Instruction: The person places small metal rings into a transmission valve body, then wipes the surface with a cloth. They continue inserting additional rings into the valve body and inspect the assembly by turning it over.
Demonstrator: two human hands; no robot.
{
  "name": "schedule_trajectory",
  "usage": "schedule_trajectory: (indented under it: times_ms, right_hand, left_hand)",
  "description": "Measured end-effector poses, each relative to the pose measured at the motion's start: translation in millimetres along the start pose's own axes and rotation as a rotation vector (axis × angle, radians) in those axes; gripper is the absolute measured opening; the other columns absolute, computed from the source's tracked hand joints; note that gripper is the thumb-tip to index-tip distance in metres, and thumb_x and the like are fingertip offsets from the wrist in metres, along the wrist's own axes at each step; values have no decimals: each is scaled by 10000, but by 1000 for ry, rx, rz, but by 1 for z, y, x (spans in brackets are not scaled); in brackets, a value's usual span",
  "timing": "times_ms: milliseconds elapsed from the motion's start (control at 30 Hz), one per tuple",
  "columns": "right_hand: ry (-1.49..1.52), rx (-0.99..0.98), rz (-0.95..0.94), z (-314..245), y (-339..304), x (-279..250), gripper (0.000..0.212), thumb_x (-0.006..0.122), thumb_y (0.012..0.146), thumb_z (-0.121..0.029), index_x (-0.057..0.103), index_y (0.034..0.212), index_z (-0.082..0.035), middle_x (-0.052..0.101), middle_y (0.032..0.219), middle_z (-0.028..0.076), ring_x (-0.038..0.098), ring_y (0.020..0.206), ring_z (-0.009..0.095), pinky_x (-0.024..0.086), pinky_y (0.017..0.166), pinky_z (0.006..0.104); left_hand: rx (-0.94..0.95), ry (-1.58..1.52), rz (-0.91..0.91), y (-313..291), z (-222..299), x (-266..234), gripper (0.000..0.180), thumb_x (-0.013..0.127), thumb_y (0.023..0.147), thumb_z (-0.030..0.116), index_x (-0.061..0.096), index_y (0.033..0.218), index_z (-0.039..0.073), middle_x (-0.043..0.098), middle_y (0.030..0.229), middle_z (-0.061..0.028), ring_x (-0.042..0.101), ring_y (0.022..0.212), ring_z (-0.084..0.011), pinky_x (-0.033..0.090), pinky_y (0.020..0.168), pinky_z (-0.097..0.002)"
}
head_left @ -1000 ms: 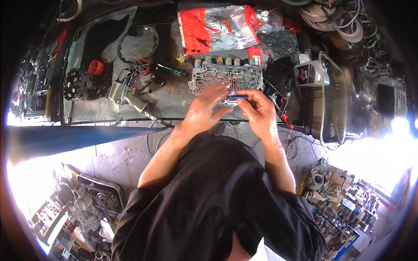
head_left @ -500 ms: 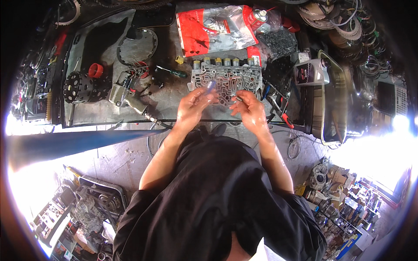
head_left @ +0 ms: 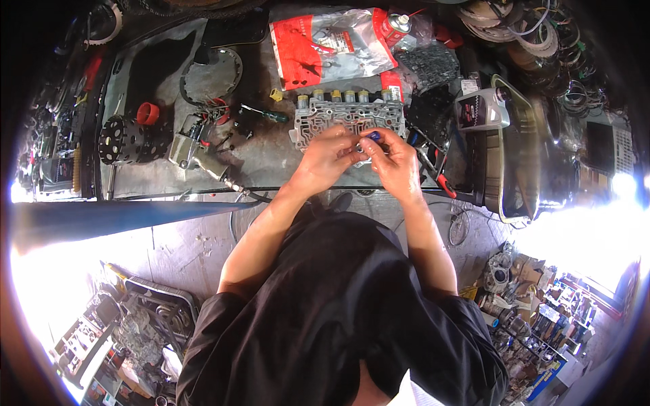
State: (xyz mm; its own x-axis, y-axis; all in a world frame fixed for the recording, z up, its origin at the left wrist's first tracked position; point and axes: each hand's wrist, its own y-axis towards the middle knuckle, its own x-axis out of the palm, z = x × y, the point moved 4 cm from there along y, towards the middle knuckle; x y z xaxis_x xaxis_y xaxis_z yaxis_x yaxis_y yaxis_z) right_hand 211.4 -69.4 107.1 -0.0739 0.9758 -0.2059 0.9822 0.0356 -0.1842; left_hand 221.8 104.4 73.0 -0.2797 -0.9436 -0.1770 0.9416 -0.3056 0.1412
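Note:
A cast metal valve body [head_left: 318, 118] with channels across its face lies at the bench's near edge, solenoids along its far side. Over its near part my two hands meet, fingertips nearly touching. My right hand [head_left: 396, 162] is closed, with a small blue piece [head_left: 373, 136] between thumb and fingers. A shiny bit of metal shows between the two hands, too small to name. My left hand [head_left: 326, 162] has its fingers curled and pressed together toward that spot. What it holds, if anything, is hidden by its own fingers.
To the left lie an air tool [head_left: 193, 152] with a hose, a black perforated drum [head_left: 125, 140], a red ring [head_left: 147, 113] and a screwdriver [head_left: 267, 114]. Behind is a red-and-clear bag [head_left: 332, 51] beside a spray can [head_left: 397, 28]. Rightward are red-handled pliers [head_left: 443, 183], a bottle [head_left: 482, 109] and a metal pan [head_left: 520, 159].
My hands, apart before, have come together over the valve body. The blue piece, earlier at my left fingertips, now shows at my right fingers. My left hand has moved right.

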Motion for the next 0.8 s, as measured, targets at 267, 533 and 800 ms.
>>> schedule_trajectory:
  times_ms: [267, 533, 800]
  right_hand:
    - [-204, -109, 253, 5, -7, -22, 166, 744, 1009, -136, 723, 1120, -15, 712, 851, 64, 621, 732, 100, 519, 668, 282]
    - [-321, -181, 197, 12, -5, -9, 166, 740, 994, -101, 706, 1127, -6, 736, 959, 165, 735, 802, 250, 576, 716, 360]
    - [-389, -331, 174, 17, -3, 0, 162, 738, 969, -49, 699, 1121, -6, 730, 992, 176, 741, 838, 307, 573, 730, 379]
  left_hand:
    - [130, 452, -6, -17, -18, -14, 528, 906, 713, 98, 751, 1217, 67, 644, 1214, -91, 604, 1161, -331, 502, 997, -449]
    - [201, 589, 69, -25, -18, -3, 490, 901, 650, 88, 764, 1120, 69, 638, 1242, -76, 581, 1223, -300, 466, 1023, -443]
    - [189, 582, 79, -27, -22, -2, 471, 891, 656, 78, 768, 1111, 70, 641, 1247, -74, 582, 1234, -296, 455, 1029, -444]
